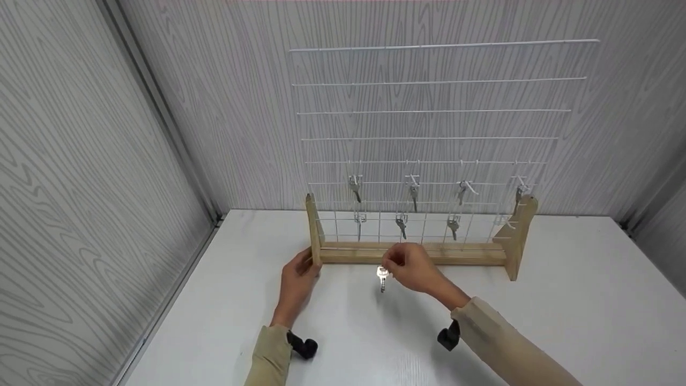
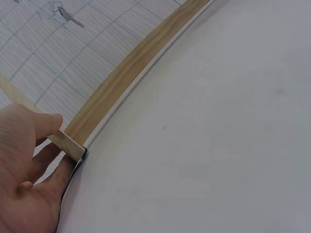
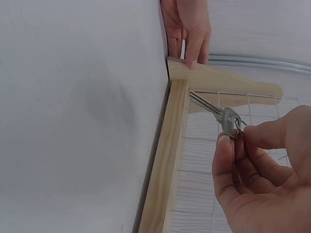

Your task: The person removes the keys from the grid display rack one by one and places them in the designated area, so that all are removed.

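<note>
Two bare hands: one on a wooden stand, one holding a key.
Left hand [image 1: 297, 281]: gripping the lower front corner of the stand's flat, pale wooden left end piece [image 1: 313, 225], thumb on one face, fingers on the other.
Right hand [image 1: 415, 268]: thumb and fingertips pinching a small metal ring.
Silver metal key [image 1: 382, 272]: on that ring, blade downward, in front of the stand's long pale wooden base bar [image 1: 343, 254]; whether a second key overlaps it, I cannot tell for certain.
White wire grid panel [image 1: 429, 138]: upright between the left end piece and the curved wooden right end piece [image 1: 520, 236].
Hanging keys: four along the upper row of white hooks, others on the row below, including a grey metal key [image 1: 402, 228] left of another.
Smooth white table [image 1: 343, 332]: under the stand.
Beige sleeves [image 1: 498, 332]: on both forearms, a black wrist device [image 1: 449, 336] at each cuff.
</note>
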Available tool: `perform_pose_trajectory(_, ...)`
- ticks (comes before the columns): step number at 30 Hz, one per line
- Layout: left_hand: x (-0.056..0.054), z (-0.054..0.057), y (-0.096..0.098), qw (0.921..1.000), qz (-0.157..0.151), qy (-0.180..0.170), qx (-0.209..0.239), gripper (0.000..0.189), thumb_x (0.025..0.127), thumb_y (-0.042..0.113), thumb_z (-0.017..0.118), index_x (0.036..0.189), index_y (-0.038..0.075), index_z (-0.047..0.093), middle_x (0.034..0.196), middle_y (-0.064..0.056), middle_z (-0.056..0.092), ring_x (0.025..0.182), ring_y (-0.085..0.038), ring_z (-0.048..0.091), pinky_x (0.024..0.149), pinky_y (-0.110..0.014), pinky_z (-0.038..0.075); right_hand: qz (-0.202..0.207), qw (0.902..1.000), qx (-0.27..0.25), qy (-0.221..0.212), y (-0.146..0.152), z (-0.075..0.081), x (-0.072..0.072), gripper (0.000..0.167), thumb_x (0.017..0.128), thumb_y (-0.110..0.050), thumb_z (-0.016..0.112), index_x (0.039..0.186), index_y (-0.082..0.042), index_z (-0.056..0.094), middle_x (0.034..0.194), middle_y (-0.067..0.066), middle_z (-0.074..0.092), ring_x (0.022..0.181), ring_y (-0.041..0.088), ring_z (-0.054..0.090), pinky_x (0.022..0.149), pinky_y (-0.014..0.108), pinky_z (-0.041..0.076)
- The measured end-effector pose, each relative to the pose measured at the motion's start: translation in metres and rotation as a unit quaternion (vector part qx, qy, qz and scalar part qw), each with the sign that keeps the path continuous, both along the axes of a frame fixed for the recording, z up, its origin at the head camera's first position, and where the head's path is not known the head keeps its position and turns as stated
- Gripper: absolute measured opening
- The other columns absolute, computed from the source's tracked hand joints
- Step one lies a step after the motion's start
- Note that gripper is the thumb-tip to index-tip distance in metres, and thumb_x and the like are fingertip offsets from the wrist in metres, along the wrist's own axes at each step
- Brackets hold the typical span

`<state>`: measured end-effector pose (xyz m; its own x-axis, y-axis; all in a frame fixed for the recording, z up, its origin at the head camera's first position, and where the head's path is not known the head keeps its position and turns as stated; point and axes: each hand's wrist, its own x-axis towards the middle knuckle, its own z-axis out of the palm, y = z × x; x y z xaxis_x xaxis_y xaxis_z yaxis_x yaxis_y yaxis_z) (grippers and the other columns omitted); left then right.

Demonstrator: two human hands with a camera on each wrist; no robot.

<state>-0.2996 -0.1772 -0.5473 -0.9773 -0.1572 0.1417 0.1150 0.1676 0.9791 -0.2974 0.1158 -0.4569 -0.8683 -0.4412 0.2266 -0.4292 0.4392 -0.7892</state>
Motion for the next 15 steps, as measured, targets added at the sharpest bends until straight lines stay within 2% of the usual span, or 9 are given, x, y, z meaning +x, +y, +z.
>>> perform_pose_trajectory(5, 0.001, 0.001, 0.001, 1.0, 0.003, -0.002, -0.007, 0.049, 0.106, 0.013, 0.067, 0.154, 0.009, 0.056, 0.152, -0.018, 0.061, 0.141, -0.034, 0.059, 0.111, -0.042, 0.057, -0.006, 0.9998, 0.0, -0.019, -0.01, -0.01, -0.001, 0.011, 0.102, -0.006, 0.068, 0.095, -0.002, 0.076, 0.083, 0.009, 0.071, 0.07, 0.012, 0.06, 0.058, 0.021, 0.049)
perform_pose_trajectory(12, 0.001, 0.003, 0.001, 0.9998, 0.007, -0.009, 0.016, 0.05, 0.103, 0.009, 0.069, 0.152, 0.008, 0.058, 0.151, -0.019, 0.061, 0.141, -0.033, 0.06, 0.112, -0.04, 0.057, 0.004, 0.9989, -0.007, -0.047, -0.026, -0.024, -0.004, 0.014, 0.103, -0.004, 0.066, 0.095, -0.001, 0.078, 0.084, 0.009, 0.074, 0.069, 0.01, 0.06, 0.058, 0.022, 0.048)
perform_pose_trajectory(15, 0.001, 0.003, 0.001, 0.9998, 0.007, -0.013, 0.011, 0.05, 0.103, 0.009, 0.068, 0.153, 0.007, 0.057, 0.152, -0.02, 0.06, 0.141, -0.034, 0.059, 0.111, -0.041, 0.057, 0.004, 0.9986, -0.003, -0.053, -0.032, -0.029, -0.004, 0.015, 0.101, -0.002, 0.066, 0.093, -0.002, 0.078, 0.083, 0.006, 0.073, 0.069, 0.01, 0.057, 0.058, 0.022, 0.046)
